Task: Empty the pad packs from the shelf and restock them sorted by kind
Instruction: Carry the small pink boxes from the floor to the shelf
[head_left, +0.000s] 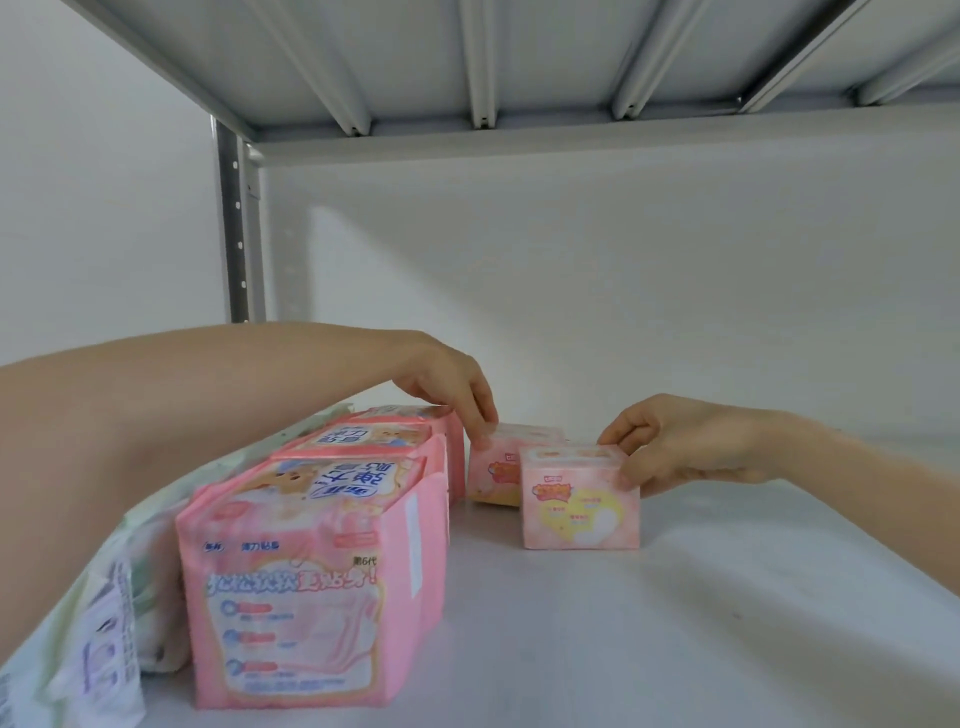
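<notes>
Head view: On the white shelf board (701, 634), the person's right hand (680, 449) pinches the front small pale-pink square pad pack (579, 501), thumb against its right side and fingers over its top rear edge. The left hand (457, 395) reaches across with bent fingertips on the top corner of the rear small pale-pink pad pack (491, 475). The thumb is hidden, so it cannot be told whether that hand grasps the pack or only steadies it.

The two small packs stand just apart, the front one overlapping the other from this angle. The likely risk is the light front pack tipping or skewing as it is nudged into line, since the grip sits high and on one side only. A push from the right could also knock the rear pack against the row of tall pink plastic-wrapped pad packs (311, 577) just beside it. The left forearm passes low over that row, and a dropped elbow could topple the upright packs.

Pale green soft pad packs (130, 587) lie slumped at the far left, touching the pink row. A grey perforated metal upright (239, 223) and the ribbed grey metal upper shelf (467, 62) frame the bay and limit headroom for lifting. The shelf board right of the hands shows as bare white.
</notes>
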